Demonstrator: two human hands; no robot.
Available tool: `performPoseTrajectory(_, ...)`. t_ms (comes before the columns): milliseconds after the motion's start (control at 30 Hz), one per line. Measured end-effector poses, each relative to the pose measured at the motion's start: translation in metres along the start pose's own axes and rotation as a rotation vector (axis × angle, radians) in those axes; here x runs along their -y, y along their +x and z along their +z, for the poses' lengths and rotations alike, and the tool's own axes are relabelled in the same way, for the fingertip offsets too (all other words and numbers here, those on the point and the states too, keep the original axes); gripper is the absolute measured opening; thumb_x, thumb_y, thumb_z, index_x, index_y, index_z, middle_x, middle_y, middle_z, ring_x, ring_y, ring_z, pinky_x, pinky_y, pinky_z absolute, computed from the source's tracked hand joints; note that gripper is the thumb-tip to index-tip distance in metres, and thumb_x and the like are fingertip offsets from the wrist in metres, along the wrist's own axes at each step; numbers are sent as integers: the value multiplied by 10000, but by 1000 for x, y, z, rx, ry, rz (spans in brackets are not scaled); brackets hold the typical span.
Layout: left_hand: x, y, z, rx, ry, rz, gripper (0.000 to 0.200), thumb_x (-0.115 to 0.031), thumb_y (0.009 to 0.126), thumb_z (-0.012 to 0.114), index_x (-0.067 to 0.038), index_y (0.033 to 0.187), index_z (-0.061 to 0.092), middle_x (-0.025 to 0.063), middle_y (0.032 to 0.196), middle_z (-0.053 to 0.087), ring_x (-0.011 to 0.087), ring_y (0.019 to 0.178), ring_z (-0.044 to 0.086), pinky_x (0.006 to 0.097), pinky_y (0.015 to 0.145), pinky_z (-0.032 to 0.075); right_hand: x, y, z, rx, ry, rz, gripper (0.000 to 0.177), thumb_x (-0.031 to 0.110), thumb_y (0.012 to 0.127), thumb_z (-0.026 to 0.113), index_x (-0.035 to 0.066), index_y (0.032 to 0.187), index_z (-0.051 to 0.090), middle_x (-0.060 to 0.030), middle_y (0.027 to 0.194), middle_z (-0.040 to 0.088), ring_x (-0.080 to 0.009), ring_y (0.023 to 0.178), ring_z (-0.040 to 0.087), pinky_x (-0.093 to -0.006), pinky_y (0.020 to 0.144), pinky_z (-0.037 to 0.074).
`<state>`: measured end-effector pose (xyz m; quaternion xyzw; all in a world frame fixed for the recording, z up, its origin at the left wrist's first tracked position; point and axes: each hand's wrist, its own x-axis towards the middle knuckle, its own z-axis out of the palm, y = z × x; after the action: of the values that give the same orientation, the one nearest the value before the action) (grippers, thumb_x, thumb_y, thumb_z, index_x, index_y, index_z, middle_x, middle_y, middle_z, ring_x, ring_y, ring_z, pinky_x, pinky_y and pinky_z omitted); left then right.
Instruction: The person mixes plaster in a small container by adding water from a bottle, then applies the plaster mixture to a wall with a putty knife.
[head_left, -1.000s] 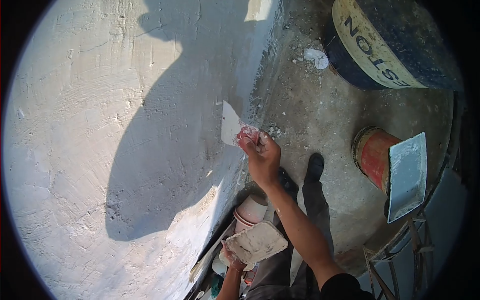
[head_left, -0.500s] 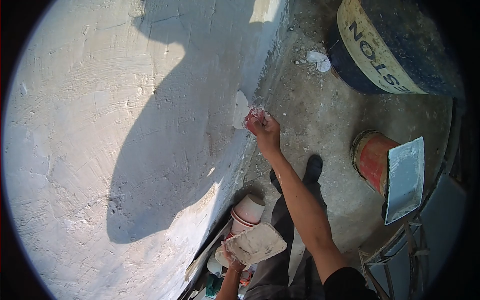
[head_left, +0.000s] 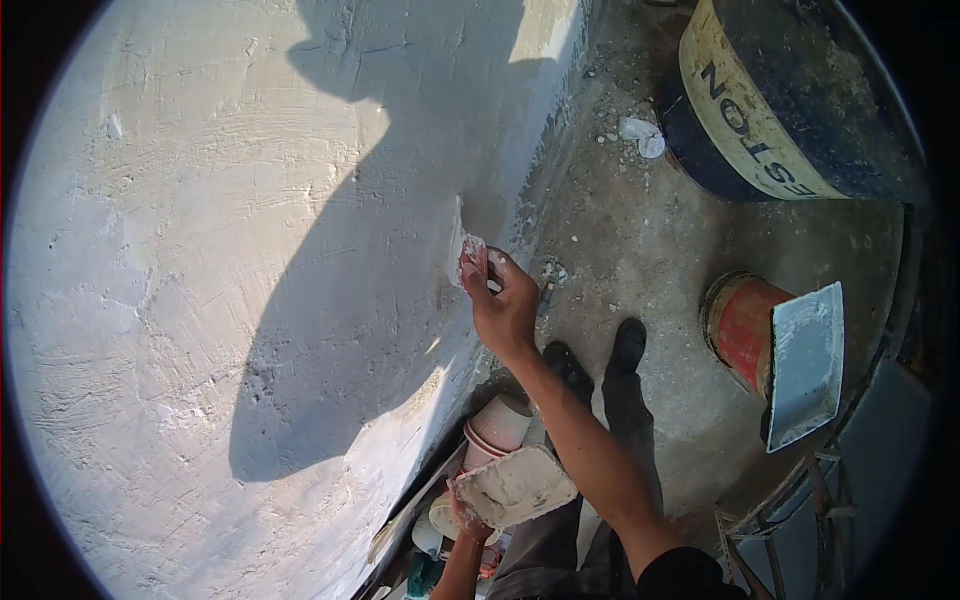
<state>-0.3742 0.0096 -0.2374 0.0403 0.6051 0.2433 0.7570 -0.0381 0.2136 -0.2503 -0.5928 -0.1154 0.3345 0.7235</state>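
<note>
My right hand grips the red handle of a putty knife. Its whitish blade lies edge-on against the plastered wall, low down within my shadow. Lower in view, my left hand holds a shallow rectangular tray by its left side. Pale, wet-looking plaster coats the inside of the tray. The left fingers are partly hidden beneath it.
Stacked buckets stand by the wall beside the tray. To the right are a red bucket with a white rectangular tray on it, a large dark drum and a metal frame. Crumbs of plaster dot the concrete floor.
My right hand has moved the putty knife left and slightly down in view, over the wall. The blade has turned from face-on to nearly edge-on. My left hand and the tray barely shift.
</note>
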Motion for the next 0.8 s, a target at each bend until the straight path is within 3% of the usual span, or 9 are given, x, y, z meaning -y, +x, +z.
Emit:
performPoseTrajectory(67, -2, -5, 9, -10, 2, -10, 705, -671, 910, 326, -118, 1291, 541, 100, 1309, 559, 340, 1189, 521, 547, 1025, 378, 15, -8, 15, -9, -79, -45, 192, 13, 853, 604, -51, 1033, 615, -173, 864, 671, -227, 825, 674, -317, 715, 500)
performPoseTrajectory(100, -3, -6, 12, -15, 5, -15, 701, -672, 910, 329, -120, 1285, 545, 98, 1297, 568, 337, 1180, 529, 542, 1022, 383, 21, -13, 24, -38, -71, -76, 127, 13, 869, 600, -41, 982, 618, -115, 822, 657, -153, 778, 636, -296, 703, 490)
performPoseTrajectory(333, 2, -5, -16, 54, -171, -24, 627, -619, 924, 392, -118, 1272, 541, 95, 1254, 583, 312, 1157, 544, 491, 1003, 418, 90, -48, 55, 70, -193, -287, 223, -32, 782, 638, -50, 1001, 604, -172, 881, 627, -329, 755, 639, -351, 666, 501)
performPoseTrajectory(400, -2, -7, -10, 146, -239, -41, 596, -598, 933, 394, -129, 1272, 534, 84, 1246, 586, 301, 1146, 550, 480, 997, 427, 103, -55, 62, 57, -186, -357, 261, -37, 760, 645, -52, 1017, 602, -181, 921, 622, -331, 800, 637, -360, 678, 508)
performPoseTrajectory(533, -1, -13, 8, 11, 108, 173, 583, -572, 946, 381, -120, 1293, 509, 80, 1259, 576, 294, 1150, 549, 472, 999, 426, 122, -82, 63, 143, -114, -431, 322, -40, 734, 655, -51, 1049, 587, -190, 988, 615, -330, 853, 634, -378, 704, 516)
performPoseTrajectory(600, 2, -5, -15, 74, -31, 119, 599, -577, 946, 375, -112, 1301, 505, 82, 1269, 571, 295, 1158, 546, 473, 1005, 421, 124, -95, 59, 171, -85, -471, 351, -42, 728, 656, -49, 1071, 580, -190, 1012, 613, -326, 872, 633, -380, 718, 520)
performPoseTrajectory(633, 2, -2, -28, 104, -99, 92, 607, -579, 946, 372, -107, 1305, 503, 84, 1274, 569, 295, 1162, 544, 473, 1008, 418, 124, -98, 52, 177, -82, -453, 329, -54, 793, 596, -64, 1120, 565, -209, 1046, 586, -336, 887, 612, -413, 761, 513)
performPoseTrajectory(733, 3, -2, -37, 161, -252, -4, 640, -602, 937, 366, -103, 1316, 500, 87, 1290, 561, 307, 1171, 536, 480, 1012, 408, 109, -100, 20, 90, -84, -296, 288, -21, 848, 593, -34, 1135, 579, -201, 996, 634, -312, 837, 650, -365, 762, 522)
performPoseTrajectory(800, -1, -5, -15, 170, -277, -86, 677, -638, 920, 365, -112, 1323, 501, 89, 1301, 554, 329, 1173, 526, 493, 1009, 401, 87, -106, -5, 88, -35, 108, 246, 5, 880, 590, -34, 1123, 579, -163, 985, 655, -216, 864, 660, -303, 782, 512)
